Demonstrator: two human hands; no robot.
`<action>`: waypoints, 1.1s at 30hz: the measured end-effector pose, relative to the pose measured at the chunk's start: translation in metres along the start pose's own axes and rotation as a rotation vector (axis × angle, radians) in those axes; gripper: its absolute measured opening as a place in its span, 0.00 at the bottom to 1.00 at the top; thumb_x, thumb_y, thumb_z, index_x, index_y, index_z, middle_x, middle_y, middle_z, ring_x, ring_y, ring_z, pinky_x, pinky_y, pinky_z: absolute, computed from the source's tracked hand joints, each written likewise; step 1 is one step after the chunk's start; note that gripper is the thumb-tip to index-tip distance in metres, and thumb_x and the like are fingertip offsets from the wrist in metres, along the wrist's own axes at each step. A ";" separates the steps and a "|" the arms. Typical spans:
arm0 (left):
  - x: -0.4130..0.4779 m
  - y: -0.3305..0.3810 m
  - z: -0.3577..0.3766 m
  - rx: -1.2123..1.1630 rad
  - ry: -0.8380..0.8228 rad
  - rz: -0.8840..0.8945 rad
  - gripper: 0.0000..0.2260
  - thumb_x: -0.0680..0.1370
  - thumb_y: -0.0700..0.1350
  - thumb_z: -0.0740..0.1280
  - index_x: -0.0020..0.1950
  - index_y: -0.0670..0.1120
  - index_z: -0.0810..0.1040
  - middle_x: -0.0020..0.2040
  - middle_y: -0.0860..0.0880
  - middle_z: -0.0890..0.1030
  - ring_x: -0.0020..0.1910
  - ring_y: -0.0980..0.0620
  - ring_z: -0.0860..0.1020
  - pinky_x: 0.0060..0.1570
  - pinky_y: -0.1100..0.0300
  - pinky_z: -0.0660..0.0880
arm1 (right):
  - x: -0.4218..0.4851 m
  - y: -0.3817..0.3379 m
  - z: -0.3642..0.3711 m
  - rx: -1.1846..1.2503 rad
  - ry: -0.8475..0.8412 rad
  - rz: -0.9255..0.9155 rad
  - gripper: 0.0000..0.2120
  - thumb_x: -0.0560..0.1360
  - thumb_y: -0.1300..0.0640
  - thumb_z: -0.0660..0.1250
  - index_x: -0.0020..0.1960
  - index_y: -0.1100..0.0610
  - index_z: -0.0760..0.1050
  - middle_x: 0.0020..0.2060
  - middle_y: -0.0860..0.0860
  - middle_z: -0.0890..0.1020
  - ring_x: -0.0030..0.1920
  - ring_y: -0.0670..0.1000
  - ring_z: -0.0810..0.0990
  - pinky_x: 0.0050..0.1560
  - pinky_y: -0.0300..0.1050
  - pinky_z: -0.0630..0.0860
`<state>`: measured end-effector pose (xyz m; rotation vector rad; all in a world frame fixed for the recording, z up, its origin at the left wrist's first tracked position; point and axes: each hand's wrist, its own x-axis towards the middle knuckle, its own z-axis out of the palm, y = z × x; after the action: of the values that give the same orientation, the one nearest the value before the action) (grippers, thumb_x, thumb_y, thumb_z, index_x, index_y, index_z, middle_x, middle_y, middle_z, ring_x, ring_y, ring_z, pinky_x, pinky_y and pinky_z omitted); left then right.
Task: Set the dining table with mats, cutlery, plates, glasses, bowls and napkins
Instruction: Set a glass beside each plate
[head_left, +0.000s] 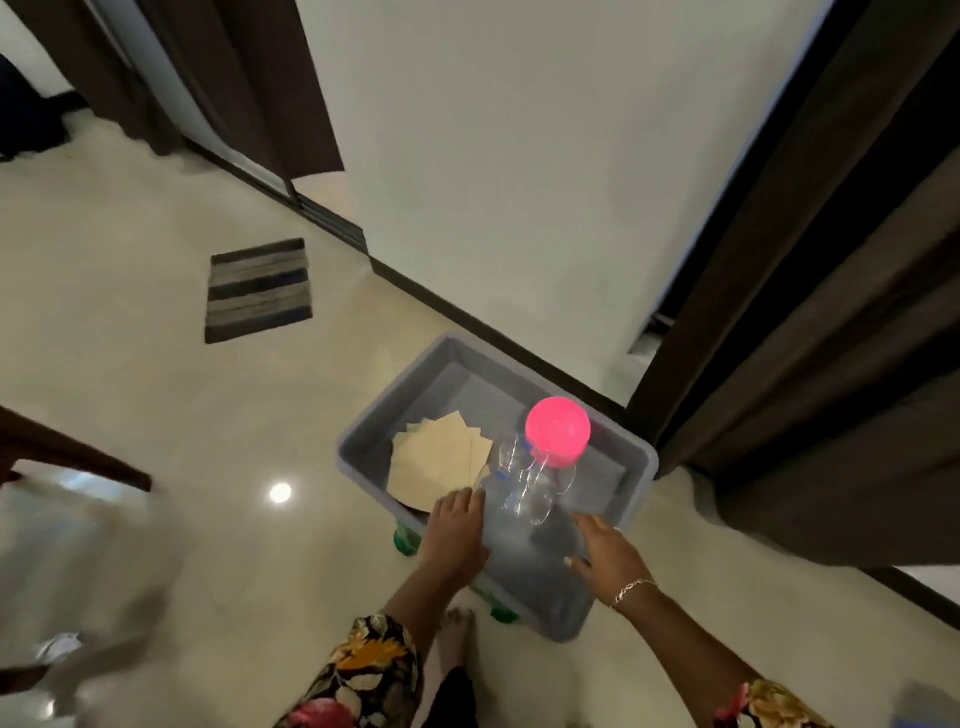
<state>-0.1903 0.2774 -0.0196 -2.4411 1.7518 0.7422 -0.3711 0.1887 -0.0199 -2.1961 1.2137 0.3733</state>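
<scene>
Over grey tub (387, 402) w/ tan napkins (441, 462) & clear glasses (524, 491): R hand (605, 551) spread, L hand (457, 530) unclear

Your head camera looks steeply down from standing height at the grey tub (363, 431) on the floor (130, 374).
</scene>
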 end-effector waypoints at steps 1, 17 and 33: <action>0.010 -0.003 -0.003 0.025 -0.010 0.017 0.32 0.77 0.49 0.64 0.76 0.43 0.52 0.74 0.44 0.59 0.73 0.46 0.57 0.74 0.55 0.52 | 0.005 -0.003 0.000 -0.005 -0.014 0.017 0.29 0.76 0.55 0.63 0.74 0.54 0.55 0.69 0.52 0.64 0.68 0.53 0.67 0.64 0.39 0.63; 0.111 -0.038 0.028 0.093 -0.176 0.228 0.34 0.76 0.46 0.67 0.76 0.44 0.51 0.75 0.45 0.59 0.73 0.47 0.59 0.73 0.56 0.51 | 0.077 -0.029 0.036 0.040 0.032 0.146 0.32 0.74 0.57 0.66 0.74 0.58 0.55 0.71 0.53 0.60 0.69 0.54 0.64 0.68 0.42 0.63; 0.108 -0.054 0.049 0.027 -0.231 0.295 0.33 0.75 0.44 0.68 0.75 0.45 0.53 0.72 0.46 0.62 0.69 0.48 0.64 0.71 0.56 0.58 | 0.084 -0.039 0.076 -0.126 0.040 0.152 0.42 0.35 0.48 0.84 0.48 0.60 0.82 0.43 0.56 0.83 0.36 0.53 0.84 0.34 0.39 0.80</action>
<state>-0.1322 0.2168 -0.1195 -2.0053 2.0310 0.9718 -0.2899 0.1956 -0.1077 -2.2325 1.4186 0.4815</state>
